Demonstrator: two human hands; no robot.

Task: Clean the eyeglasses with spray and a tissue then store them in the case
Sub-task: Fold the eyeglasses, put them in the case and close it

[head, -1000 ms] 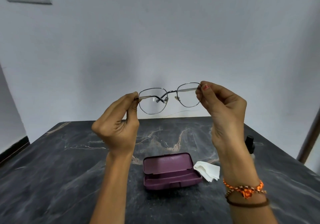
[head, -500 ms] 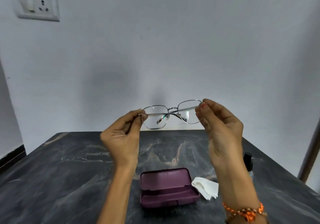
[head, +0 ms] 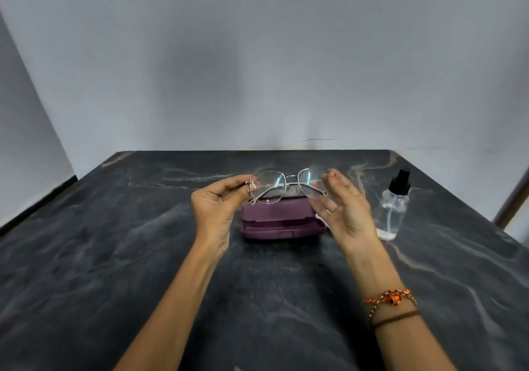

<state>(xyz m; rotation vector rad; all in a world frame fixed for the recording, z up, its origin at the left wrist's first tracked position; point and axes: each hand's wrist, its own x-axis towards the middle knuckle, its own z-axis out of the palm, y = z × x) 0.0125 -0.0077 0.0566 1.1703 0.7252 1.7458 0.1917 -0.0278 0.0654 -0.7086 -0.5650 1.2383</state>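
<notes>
The left hand [head: 213, 207] is pinching one end of the eyeglasses [head: 286, 184] with its fingers. The right hand [head: 346, 210] is holding the other end, fingers loosely spread. The glasses are hanging just above the open purple case [head: 274, 224] on the desk [head: 114, 256]. The spray bottle [head: 393, 207] is standing at 3 o'clock from the case.

Legible text: none | glasses [head: 289, 185]: no readable marking | case [head: 282, 219]: plain, no brand seen | spray bottle [head: 393, 207]: clear, no label readable | table [head: 114, 256]: no signs or numbers
</notes>
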